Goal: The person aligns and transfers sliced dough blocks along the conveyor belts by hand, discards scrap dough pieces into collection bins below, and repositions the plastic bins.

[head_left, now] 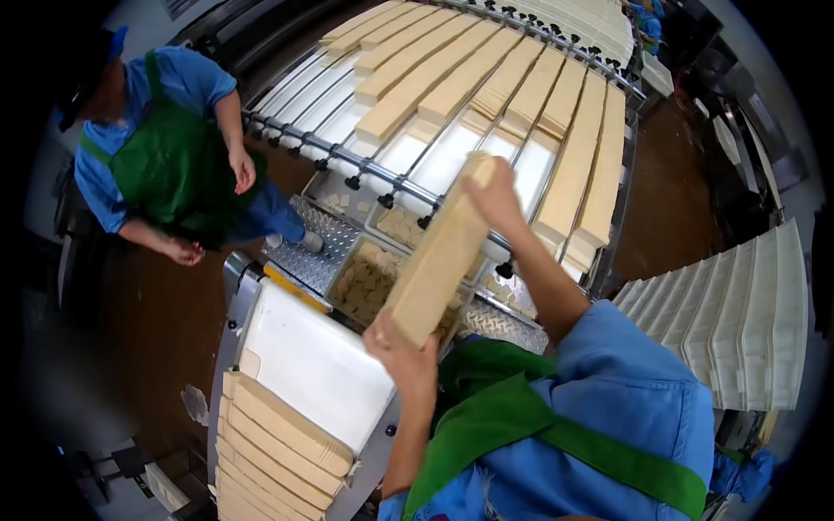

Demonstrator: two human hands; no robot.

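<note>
A long stack of thin, pale beige wafer-like sheets (443, 256) is held aslant between my two hands. My left hand (404, 352) closes around its lower end, and my right hand (495, 195) grips the upper end. Beneath the stack runs the front rail of a slatted white table (447, 161), where similar rows of sheets (486, 74) lie between metal rods. To the lower left, more rows of sheets (278, 447) rest on a white conveyor belt (313, 347).
Bins of broken pieces (369, 278) stand below the rail, beside a diamond-plate metal step (321, 230). A co-worker in a green apron (169, 169) stands at the left, both hands lowered. White stacked trays (721, 317) are at the right. Another person (647, 22) is far back.
</note>
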